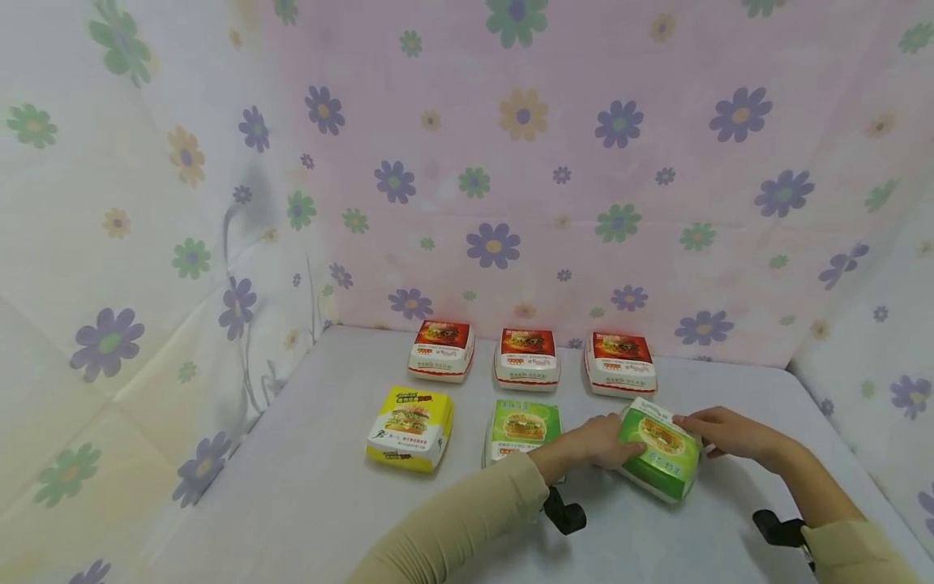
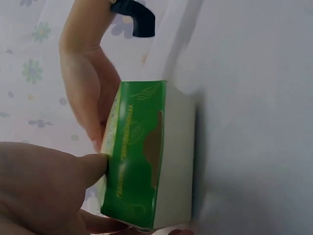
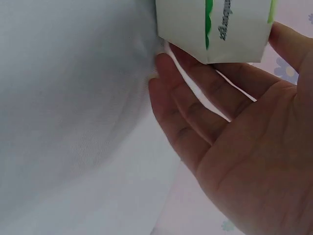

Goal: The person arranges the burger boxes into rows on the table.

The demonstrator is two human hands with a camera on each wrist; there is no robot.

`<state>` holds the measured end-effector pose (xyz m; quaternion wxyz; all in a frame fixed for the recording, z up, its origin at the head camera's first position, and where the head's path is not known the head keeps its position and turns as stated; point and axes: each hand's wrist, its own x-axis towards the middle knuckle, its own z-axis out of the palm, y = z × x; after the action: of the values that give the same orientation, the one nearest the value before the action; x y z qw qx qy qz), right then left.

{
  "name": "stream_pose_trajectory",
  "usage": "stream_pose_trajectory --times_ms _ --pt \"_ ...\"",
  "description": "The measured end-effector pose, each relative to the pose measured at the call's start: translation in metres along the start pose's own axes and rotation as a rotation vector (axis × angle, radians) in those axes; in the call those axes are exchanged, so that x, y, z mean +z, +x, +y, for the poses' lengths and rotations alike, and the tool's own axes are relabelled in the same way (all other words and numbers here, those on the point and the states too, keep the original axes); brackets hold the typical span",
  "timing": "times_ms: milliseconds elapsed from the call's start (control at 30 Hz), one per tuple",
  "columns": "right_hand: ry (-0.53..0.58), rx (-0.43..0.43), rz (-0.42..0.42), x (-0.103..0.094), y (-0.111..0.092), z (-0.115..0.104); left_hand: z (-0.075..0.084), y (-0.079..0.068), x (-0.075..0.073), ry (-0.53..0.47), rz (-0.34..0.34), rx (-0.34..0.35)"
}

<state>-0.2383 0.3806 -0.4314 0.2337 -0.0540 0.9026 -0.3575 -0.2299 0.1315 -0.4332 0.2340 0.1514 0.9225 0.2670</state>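
Both hands hold a green-and-white burger box at the right front of the table. My left hand grips its left side, the thumb lying on the printed top and the fingers down the side. At the opposite side is my right hand; in the right wrist view its thumb touches the upper edge and its fingers reach round the corner. The box sits askew, its white lettered part facing the back. A second green burger box stands to the left, partly hidden behind my left forearm.
Three red-and-white burger boxes, left, middle and right, form a row at the back. A yellow-and-white burger box stands front left. Flowered cloth walls the white table behind and at both sides.
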Motion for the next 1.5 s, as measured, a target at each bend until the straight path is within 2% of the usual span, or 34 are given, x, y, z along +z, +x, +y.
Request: stream_pose_trajectory --times_ms 133,400,533,700,800,1000,1167,1333,1500 --pt "0.006 0.019 -0.009 0.007 -0.01 0.005 -0.001 0.003 -0.005 0.069 0.028 0.018" --pt "0.045 0.006 -0.058 0.018 -0.024 0.004 -0.009 0.01 -0.017 -0.008 0.058 0.038" --pt "0.03 -0.004 -0.041 0.013 -0.024 0.0 -0.01 0.008 -0.018 0.014 0.036 0.073" --pt "0.008 -0.037 -0.021 0.0 -0.02 -0.007 -0.007 -0.005 -0.017 0.06 -0.028 0.086" --pt "-0.004 -0.059 -0.017 -0.003 -0.015 -0.011 -0.006 -0.014 -0.012 0.077 -0.033 0.092" --pt "0.006 -0.089 -0.021 0.0 -0.001 -0.014 -0.01 -0.019 0.006 0.068 0.016 0.076" --pt "0.022 -0.089 -0.039 0.006 0.009 -0.008 -0.011 -0.02 0.015 0.061 0.056 0.066" --pt "0.027 -0.09 -0.051 0.009 0.011 -0.003 -0.012 -0.021 0.013 0.082 0.059 0.073" --pt "0.029 -0.089 -0.057 0.009 0.006 -0.004 -0.009 -0.018 0.005 0.097 0.026 0.106"
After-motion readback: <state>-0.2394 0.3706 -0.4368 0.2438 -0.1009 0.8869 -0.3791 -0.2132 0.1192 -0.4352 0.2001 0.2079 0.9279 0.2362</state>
